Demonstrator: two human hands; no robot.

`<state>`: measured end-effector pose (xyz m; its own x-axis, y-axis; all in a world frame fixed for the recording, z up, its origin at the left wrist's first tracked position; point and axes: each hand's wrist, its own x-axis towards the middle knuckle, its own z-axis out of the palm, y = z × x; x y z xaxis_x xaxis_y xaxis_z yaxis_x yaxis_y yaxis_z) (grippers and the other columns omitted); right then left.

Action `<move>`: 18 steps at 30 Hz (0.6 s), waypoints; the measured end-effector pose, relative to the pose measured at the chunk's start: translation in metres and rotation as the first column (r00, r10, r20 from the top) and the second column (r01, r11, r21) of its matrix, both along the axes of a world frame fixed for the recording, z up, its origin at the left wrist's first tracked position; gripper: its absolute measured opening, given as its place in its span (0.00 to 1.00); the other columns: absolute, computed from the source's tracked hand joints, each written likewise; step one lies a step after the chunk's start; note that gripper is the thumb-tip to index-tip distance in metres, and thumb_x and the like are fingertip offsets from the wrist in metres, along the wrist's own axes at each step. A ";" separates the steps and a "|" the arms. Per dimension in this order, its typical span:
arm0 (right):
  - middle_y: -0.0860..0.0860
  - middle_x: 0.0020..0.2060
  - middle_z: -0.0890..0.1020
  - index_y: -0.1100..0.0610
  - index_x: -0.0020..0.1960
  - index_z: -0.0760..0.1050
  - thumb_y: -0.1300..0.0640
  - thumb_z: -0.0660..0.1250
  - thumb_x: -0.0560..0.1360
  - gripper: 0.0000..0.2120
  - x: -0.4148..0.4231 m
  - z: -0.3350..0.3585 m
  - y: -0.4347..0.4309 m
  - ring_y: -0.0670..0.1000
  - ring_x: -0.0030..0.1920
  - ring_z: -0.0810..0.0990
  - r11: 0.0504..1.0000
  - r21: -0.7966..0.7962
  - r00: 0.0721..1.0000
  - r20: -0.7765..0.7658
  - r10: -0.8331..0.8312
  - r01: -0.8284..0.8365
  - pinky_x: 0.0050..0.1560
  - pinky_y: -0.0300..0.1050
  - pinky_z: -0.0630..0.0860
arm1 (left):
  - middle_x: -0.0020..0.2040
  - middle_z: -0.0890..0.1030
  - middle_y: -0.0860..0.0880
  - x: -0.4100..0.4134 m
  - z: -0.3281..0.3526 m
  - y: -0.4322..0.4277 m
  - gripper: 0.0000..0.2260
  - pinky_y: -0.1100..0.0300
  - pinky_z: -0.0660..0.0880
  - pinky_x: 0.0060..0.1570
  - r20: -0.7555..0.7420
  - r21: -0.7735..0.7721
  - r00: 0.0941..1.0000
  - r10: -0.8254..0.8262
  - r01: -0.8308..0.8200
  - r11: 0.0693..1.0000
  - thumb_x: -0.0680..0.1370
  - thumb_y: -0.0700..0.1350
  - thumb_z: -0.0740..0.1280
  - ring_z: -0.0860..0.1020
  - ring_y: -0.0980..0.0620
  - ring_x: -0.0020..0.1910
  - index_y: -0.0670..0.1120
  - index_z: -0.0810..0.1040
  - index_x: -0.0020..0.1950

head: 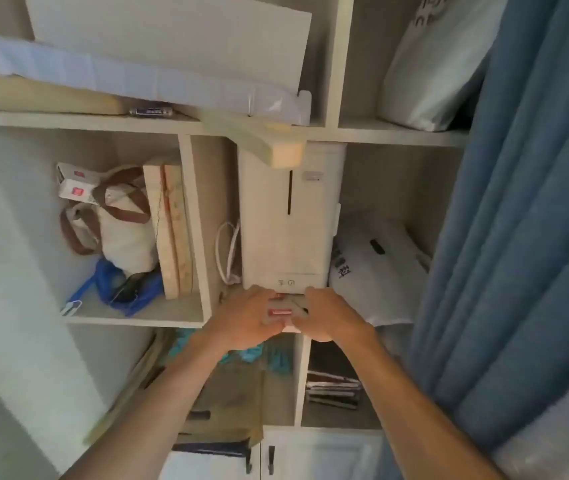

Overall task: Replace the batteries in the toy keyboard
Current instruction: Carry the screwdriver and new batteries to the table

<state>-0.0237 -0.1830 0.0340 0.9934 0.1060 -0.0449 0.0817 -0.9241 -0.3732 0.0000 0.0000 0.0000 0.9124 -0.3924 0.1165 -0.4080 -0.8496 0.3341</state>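
Observation:
Both my hands reach to the front edge of the middle shelf, just below a tall white appliance (290,216). Between them lies a small greyish pack (288,308) with red batteries (279,311) showing in it. My left hand (245,318) curls around the pack's left side. My right hand (326,315) curls around its right side, with a pale corner of the pack below the fingers. The frame is blurred, so the pack's details are unclear. No toy keyboard is visible.
A cream shelf unit (193,216) fills the view. A canvas bag (120,223), wooden boards (172,230) and blue straps fill the left compartment. A white plastic bag (376,268) lies at the right, a blue curtain (518,220) hangs further right. White cupboard doors (311,455) are below.

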 end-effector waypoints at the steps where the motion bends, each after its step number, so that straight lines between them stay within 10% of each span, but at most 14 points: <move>1: 0.57 0.56 0.83 0.59 0.62 0.78 0.53 0.68 0.80 0.14 0.010 -0.003 0.003 0.59 0.55 0.84 0.999 -0.027 1.000 -0.019 -0.019 0.019 0.49 0.49 0.81 | 0.71 0.77 0.54 0.015 -0.007 -0.001 0.30 0.49 0.76 0.63 0.007 0.014 1.000 0.021 -0.021 1.000 0.76 0.68 0.61 0.77 0.47 0.67 0.56 0.71 0.74; 10: 0.60 0.54 0.85 0.62 0.60 0.79 0.61 0.67 0.81 0.10 0.057 -0.038 0.011 0.60 0.50 0.84 0.975 -0.130 0.983 0.028 -0.181 0.183 0.47 0.49 0.80 | 0.62 0.75 0.49 0.069 -0.048 -0.005 0.30 0.46 0.78 0.49 0.220 0.335 0.974 -0.055 -0.022 0.942 0.77 0.72 0.52 0.79 0.46 0.57 0.52 0.77 0.65; 18: 0.59 0.55 0.85 0.61 0.58 0.80 0.62 0.68 0.80 0.08 0.052 -0.044 0.013 0.60 0.56 0.84 0.972 -0.146 0.982 0.060 -0.178 0.185 0.55 0.51 0.83 | 0.58 0.78 0.46 0.060 -0.050 -0.014 0.17 0.58 0.67 0.42 0.192 0.176 0.978 -0.080 0.045 0.983 0.87 0.56 0.53 0.77 0.48 0.50 0.45 0.73 0.60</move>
<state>0.0281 -0.1696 -0.0098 0.9967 -0.0809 -0.0002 -0.0788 -0.9703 -0.2286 0.0596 -0.0138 -0.0504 0.8510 -0.4775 0.2186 -0.5055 -0.8576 0.0945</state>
